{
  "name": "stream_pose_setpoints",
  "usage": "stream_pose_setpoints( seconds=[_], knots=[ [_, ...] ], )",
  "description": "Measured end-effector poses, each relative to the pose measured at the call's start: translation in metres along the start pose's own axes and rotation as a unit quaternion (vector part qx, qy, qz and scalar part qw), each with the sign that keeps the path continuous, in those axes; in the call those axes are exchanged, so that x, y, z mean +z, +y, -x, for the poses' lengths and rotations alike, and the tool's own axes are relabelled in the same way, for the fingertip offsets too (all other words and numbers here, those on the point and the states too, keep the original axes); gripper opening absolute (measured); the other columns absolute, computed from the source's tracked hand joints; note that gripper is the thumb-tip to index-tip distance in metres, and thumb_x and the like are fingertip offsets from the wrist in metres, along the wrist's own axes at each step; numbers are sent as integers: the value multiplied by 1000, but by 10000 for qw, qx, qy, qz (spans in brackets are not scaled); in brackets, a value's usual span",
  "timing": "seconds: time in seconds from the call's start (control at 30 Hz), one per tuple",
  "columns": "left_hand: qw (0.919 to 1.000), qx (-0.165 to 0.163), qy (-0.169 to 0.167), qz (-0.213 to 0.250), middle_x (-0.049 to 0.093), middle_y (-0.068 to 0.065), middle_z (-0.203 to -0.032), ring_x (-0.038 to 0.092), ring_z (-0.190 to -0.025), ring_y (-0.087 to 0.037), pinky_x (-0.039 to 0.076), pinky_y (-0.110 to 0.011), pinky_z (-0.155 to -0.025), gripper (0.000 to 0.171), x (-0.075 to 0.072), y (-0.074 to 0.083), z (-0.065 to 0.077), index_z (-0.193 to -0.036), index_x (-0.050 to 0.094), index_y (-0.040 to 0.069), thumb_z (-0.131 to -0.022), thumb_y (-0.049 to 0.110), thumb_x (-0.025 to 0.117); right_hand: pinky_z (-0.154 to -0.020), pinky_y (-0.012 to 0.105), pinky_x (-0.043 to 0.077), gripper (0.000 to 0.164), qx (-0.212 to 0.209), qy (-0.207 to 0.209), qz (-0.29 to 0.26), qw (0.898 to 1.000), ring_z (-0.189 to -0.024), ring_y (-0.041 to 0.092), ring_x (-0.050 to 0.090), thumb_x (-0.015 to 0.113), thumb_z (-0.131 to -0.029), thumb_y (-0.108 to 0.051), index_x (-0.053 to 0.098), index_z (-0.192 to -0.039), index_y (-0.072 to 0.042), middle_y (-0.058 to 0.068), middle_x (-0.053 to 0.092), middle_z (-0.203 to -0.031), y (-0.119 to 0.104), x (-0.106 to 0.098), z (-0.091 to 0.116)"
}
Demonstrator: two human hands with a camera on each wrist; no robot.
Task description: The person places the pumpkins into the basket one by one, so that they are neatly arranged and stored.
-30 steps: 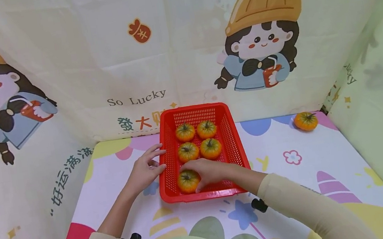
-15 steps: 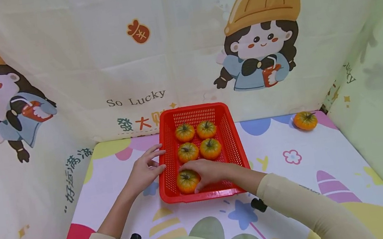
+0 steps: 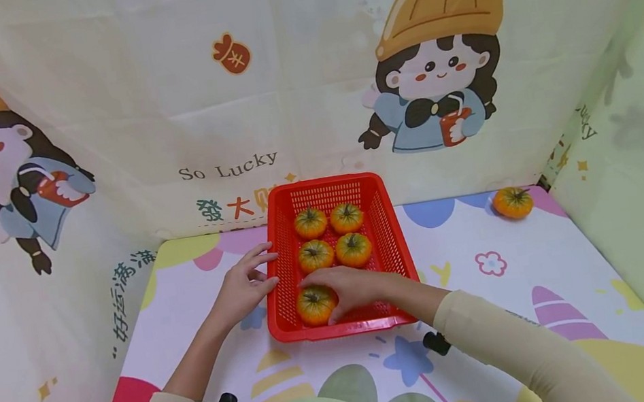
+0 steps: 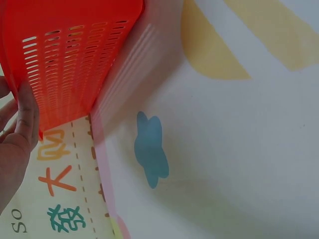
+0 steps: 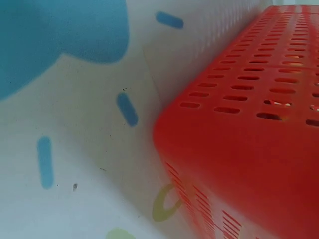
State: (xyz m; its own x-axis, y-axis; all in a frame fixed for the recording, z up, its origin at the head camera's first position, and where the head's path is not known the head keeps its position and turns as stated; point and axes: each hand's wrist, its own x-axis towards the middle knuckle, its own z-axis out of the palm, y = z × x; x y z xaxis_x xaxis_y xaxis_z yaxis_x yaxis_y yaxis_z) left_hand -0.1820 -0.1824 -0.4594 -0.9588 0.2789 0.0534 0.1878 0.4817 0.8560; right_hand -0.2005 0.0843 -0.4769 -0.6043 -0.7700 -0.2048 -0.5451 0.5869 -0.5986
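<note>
A red plastic basket (image 3: 400,252) stands on the table with several small orange pumpkins in it. My right hand (image 3: 349,288) reaches over its right side and grips the near pumpkin (image 3: 315,306), fingers behind it and thumb at its front right. In the head view, my left hand (image 3: 243,287) is at the basket's left rim, and it holds that rim with fingertips and thumb. The left wrist view shows the left hand (image 4: 17,129) against the basket's outer wall (image 4: 65,59). From the right wrist, only the basket's outside (image 5: 224,149) shows; the right hand is out of that view.
Inside the basket, two pumpkins (image 3: 311,223) sit at the back and two (image 3: 354,250) in the middle. Another pumpkin (image 3: 513,203) lies at the table's far right corner. Printed cloth walls (image 3: 317,78) rise behind and at both sides of the patterned table (image 3: 472,345).
Both hands, the basket and the pumpkins stay almost where they were. The head view has shifted very slightly, and the left cloth wall looks a little different.
</note>
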Motion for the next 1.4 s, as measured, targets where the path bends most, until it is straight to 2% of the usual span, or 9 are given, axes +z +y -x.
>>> stream_pose_setpoints(
  seconds=[0.2,0.5,0.67,0.83,1.03,1.23,1.4],
  knots=[
    [9999,115,-35,94,43,-11,-162,65,-86,-24,58,-20,-70,48,0,-2,-2,-139,62,0,-93,4,73,-113,40,48,85,14,111,-139,9998,-139,17,51,90,-78,-32,50,-152,-20,-4,56,-150,-3,-10,8],
    [9996,162,-48,205,42,-11,-162,65,-86,-24,58,-20,-70,48,-1,-2,-3,-139,62,-1,-93,4,73,-108,50,52,88,124,467,-703,9964,-148,26,42,89,-80,-24,45,-156,-19,3,49,-158,-5,-30,38],
    [9998,132,-34,157,42,-11,-162,65,-86,-24,58,-19,-70,49,-1,-1,-2,-140,61,0,-93,5,74,-102,54,55,87,240,759,-870,9930,-142,34,48,89,-80,-25,45,-155,-21,8,48,-157,-1,-42,58],
    [9998,84,-43,170,42,-10,-162,65,-87,-25,58,-19,-71,49,-1,0,-1,-140,61,1,-93,5,74,-96,54,58,88,408,1157,-1043,9870,-138,34,51,90,-79,-30,46,-154,-26,10,49,-155,9,-50,79],
    [9998,73,-29,193,42,-10,-162,65,-87,-25,58,-19,-70,49,0,1,-1,-140,62,0,-92,5,74,-93,54,60,93,605,1782,-1235,9743,-137,37,52,91,-77,-32,44,-156,-20,13,51,-153,24,-58,105],
    [9998,38,-36,201,41,-11,-163,65,-87,-25,58,-20,-70,49,0,0,2,-140,61,1,-93,5,74,-102,57,54,92,888,2468,-1396,9548,-136,38,55,90,-79,-31,42,-156,-19,13,51,-153,40,-62,129],
    [9998,67,-46,205,42,-11,-162,65,-86,-25,58,-19,-71,49,0,0,1,-140,61,0,-93,5,74,-105,56,51,88,956,3062,-1235,9391,-137,38,54,88,-82,-26,42,-156,-17,12,49,-156,60,-66,148]
  ],
)
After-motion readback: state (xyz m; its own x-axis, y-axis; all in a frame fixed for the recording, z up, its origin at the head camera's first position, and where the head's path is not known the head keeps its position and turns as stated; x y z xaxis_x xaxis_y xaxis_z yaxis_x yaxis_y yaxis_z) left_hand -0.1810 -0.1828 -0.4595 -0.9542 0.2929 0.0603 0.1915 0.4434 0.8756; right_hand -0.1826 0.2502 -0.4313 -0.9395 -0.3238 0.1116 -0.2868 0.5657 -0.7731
